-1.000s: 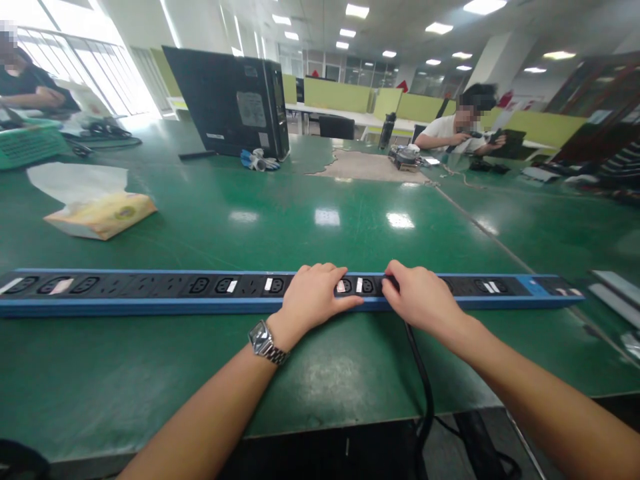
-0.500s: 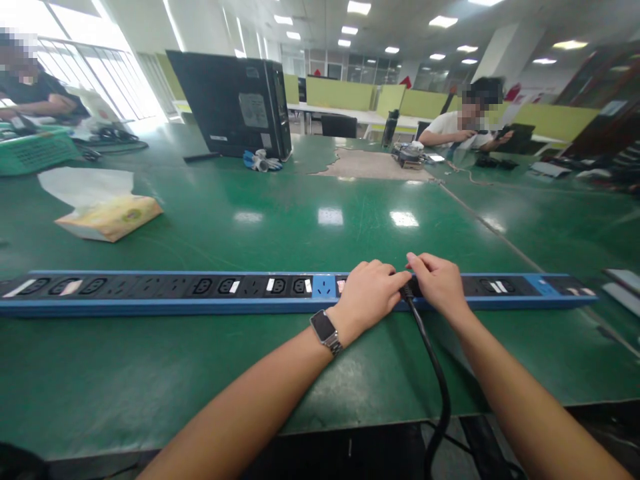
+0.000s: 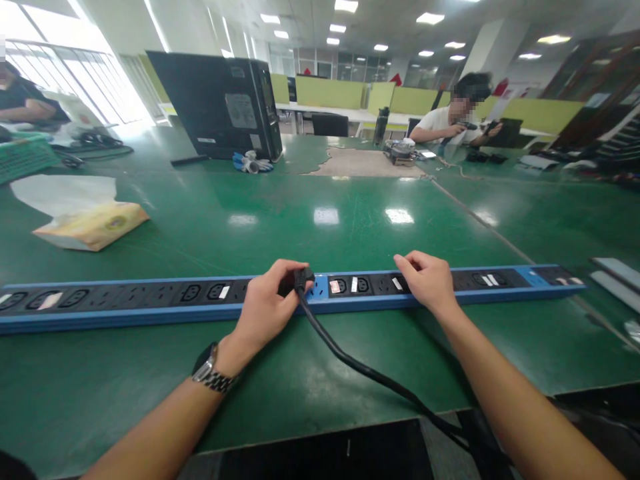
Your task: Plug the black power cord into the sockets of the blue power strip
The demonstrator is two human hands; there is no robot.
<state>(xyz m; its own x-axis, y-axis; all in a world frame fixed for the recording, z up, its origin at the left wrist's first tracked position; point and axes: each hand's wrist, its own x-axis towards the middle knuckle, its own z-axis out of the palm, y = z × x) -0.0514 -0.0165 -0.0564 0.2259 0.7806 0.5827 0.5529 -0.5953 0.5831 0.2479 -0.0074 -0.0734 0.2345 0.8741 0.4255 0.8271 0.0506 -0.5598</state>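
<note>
A long blue-edged power strip (image 3: 345,307) with black sockets and stickers runs across the green table. My left hand (image 3: 270,300), a metal-banded watch on its wrist, pinches a black power plug (image 3: 303,277). The plug is right at the left side of a blue socket (image 3: 319,287); whether it touches the strip I cannot tell. From it a thick black cable (image 3: 360,365) sweeps right and over the table's front edge. Farther right, my right hand (image 3: 427,280) lies over the strip, its fingers curled at the far edge and its thumb pointing left.
Behind the strip at left is a tissue pack (image 3: 97,223). A black computer case (image 3: 220,107) stands farther back, with blue-and-white gloves (image 3: 251,162) before it. One person (image 3: 450,123) sits at the back right, another (image 3: 25,100) at the left by a green basket (image 3: 27,157).
My left hand has moved left along the strip with the plug, away from my right hand, and the cable now trails to the right. My right hand has stayed at about the same spot.
</note>
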